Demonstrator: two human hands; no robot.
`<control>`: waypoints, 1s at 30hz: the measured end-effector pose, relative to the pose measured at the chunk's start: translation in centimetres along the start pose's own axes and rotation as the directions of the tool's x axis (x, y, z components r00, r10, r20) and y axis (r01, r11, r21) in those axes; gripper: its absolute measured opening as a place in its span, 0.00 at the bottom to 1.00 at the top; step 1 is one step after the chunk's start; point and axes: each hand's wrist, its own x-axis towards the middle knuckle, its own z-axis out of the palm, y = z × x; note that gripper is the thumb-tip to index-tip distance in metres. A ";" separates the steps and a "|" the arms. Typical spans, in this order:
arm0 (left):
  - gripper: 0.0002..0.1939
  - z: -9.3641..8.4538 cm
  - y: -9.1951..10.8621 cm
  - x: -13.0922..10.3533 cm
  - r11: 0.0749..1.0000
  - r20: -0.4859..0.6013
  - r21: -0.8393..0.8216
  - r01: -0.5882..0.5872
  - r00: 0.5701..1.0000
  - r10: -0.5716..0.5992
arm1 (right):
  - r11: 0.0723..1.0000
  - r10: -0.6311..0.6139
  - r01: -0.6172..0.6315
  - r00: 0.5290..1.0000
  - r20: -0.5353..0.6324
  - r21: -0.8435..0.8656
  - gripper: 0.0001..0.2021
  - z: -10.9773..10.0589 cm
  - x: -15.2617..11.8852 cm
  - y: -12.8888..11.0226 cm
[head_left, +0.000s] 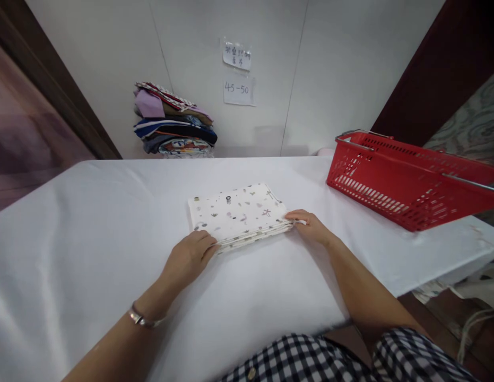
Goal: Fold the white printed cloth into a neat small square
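Note:
A white cloth with small scattered prints lies folded into a layered rectangle on the white-covered table. Its stacked edges face me. At the near left corner, my left hand is closed, thumb and fingers gripping the layers. The near right corner is pinched by my right hand, thumb below and fingers on top. The cloth appears to rest on the table, its near edge between my two hands.
A red plastic basket with metal handles stands at the table's right side. Several folded cloths form a pile at the back left, against the white wall. Two paper notes are stuck on that wall.

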 end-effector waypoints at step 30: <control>0.14 0.2 -0.3 -0.1 1.000 -0.009 0.022 -0.019 1.000 0.019 | 0.937 -0.048 0.072 0.996 0.079 -0.343 0.10 -0.5 -0.1 -2.3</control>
